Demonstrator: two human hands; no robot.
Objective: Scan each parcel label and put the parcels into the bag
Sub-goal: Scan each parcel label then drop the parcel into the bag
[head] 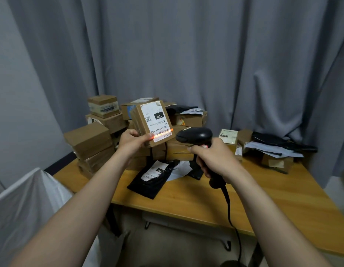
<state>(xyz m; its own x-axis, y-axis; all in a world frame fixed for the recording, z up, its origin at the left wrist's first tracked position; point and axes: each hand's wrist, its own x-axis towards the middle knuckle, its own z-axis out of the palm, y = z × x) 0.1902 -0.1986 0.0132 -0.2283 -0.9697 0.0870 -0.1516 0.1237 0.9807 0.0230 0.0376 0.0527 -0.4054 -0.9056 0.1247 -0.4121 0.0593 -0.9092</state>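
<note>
My left hand (133,141) grips a flat brown cardboard parcel (152,122) by its lower left corner and holds it tilted above the table, label facing me. The white label reads "150", and an orange scan line lies across its barcode. My right hand (215,157) grips the handle of a black barcode scanner (194,135), whose head points left at the label from close by. A white bag (26,205) stands open at the lower left, beside the table.
A wooden table (273,199) carries a pile of cardboard boxes (90,143) at the back left and centre. A black poly mailer (152,178) with a white label lies in front. More boxes and black mailers (273,149) sit at the right. The scanner cable (230,209) hangs over the front edge.
</note>
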